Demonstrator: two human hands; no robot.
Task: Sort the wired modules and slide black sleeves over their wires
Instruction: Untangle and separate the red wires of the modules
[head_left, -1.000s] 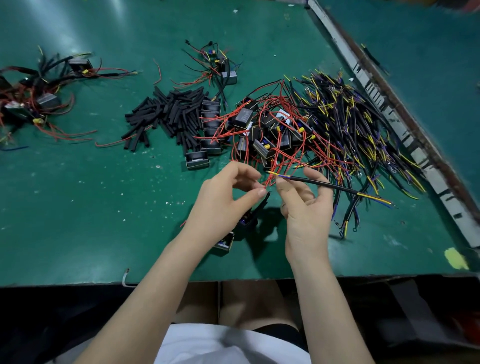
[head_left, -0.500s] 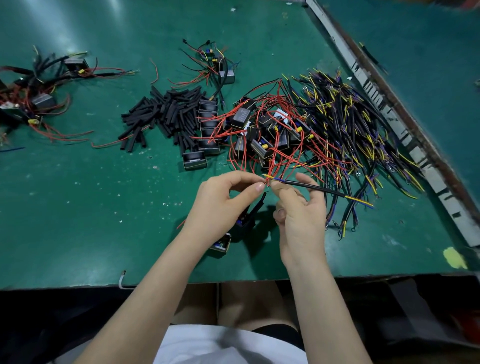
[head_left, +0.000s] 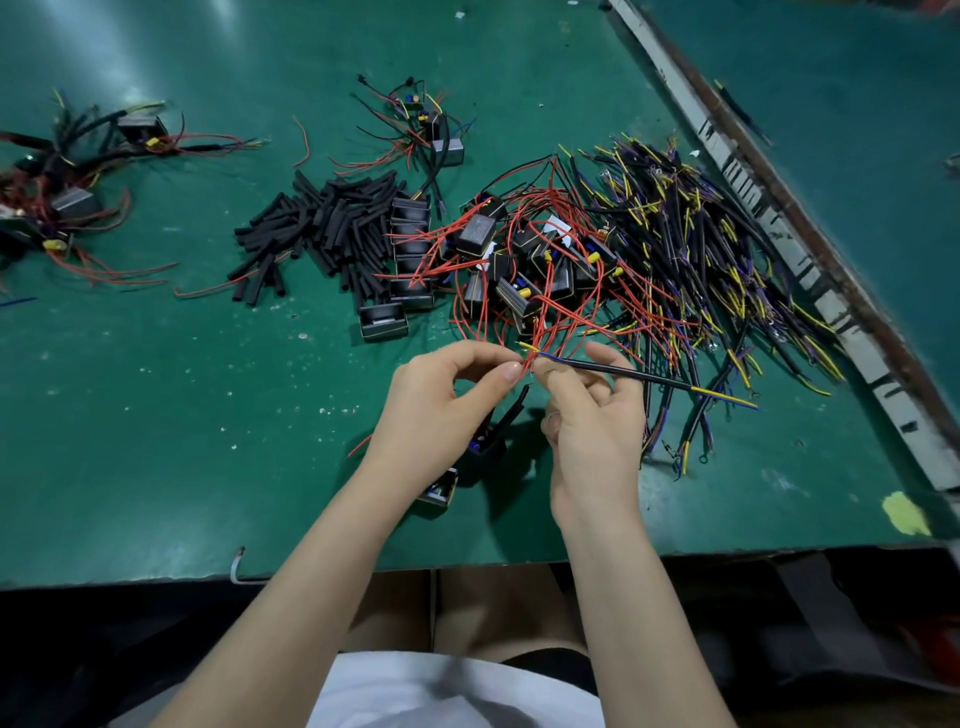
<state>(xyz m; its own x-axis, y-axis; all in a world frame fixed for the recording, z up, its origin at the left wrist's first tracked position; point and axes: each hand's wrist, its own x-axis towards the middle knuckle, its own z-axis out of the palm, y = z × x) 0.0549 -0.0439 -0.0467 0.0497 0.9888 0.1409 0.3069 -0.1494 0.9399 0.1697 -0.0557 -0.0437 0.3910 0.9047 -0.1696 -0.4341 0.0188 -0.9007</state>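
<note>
Two bare hands in view: left hand (head_left: 434, 410), right hand (head_left: 592, 415). One green-topped table (head_left: 156, 415). One thin black sleeved lead with yellow and blue wire ends (head_left: 639, 375), held up apart from the rest. Heaps, four: one pile of short black tube sleeves (head_left: 322, 228), too many to count; one tangle of small black box modules with red wires (head_left: 524, 260), roughly a dozen or more; one big spread of black sleeved yellow-and-purple leads (head_left: 727, 260), uncountable; one far-left cluster of sleeved modules (head_left: 62, 197), count unclear. One small separate module group at top centre (head_left: 431, 135). One yellow patch (head_left: 906, 514) near the table corner.
</note>
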